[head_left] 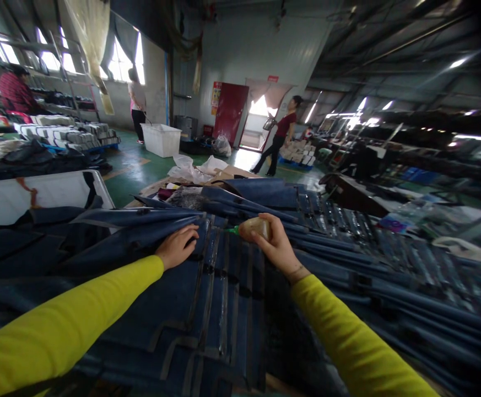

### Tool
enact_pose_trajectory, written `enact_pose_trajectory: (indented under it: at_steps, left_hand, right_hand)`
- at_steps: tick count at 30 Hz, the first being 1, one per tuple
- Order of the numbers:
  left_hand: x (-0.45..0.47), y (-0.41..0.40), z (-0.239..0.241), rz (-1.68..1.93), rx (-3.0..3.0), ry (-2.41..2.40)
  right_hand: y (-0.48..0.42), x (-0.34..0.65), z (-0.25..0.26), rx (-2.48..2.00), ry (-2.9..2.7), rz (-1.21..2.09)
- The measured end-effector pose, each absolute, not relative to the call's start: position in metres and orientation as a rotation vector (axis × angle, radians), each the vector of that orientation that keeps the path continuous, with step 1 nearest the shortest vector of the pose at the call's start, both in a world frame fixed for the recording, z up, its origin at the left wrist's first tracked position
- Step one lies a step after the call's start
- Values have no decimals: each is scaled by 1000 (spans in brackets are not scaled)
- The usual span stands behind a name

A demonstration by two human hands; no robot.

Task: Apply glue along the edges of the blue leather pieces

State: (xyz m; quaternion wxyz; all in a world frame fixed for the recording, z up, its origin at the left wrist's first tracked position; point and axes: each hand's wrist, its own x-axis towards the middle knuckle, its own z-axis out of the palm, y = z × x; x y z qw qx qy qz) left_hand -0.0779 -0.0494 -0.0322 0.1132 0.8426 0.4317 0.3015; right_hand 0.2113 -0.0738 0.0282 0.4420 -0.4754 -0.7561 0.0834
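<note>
Left hand [180, 246] resting on the stacked blue panels [172, 303], fingers bent; can't tell if they're pinching an edge. Right hand [276, 245] gripping the bottle [252, 227], fingers wrapped around its base. Bottle lying sideways above the panels, green tip [232, 230] pointing at left hand. Beyond: clear plastic bags [194, 170] lying on the pile's far side, white bin [161, 140] standing on the floor, person in red top [286, 125] striding near the red door [231, 113].

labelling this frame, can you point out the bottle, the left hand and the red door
Bottle [250, 227]: head view, on its brownish body
Left hand [177, 247]: head view, on the back of the hand
Red door [231, 114]: head view, mid-panel
</note>
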Motion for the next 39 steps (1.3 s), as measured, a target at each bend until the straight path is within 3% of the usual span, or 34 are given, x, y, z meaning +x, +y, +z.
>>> enact_pose_trajectory:
  at_steps: [9,28,39]
  left_hand:
    - [-79,-48,-33,875,2469,1266]
    - [-78,-48,-33,862,2479,1274]
    - [-78,-49,-33,871,2472,1275]
  right_hand:
    - [-87,223,31,-1360,-1653,620]
    - [-81,243,35,-1357,-1754,169]
    - [-116,243,48,-1571,-1738,719]
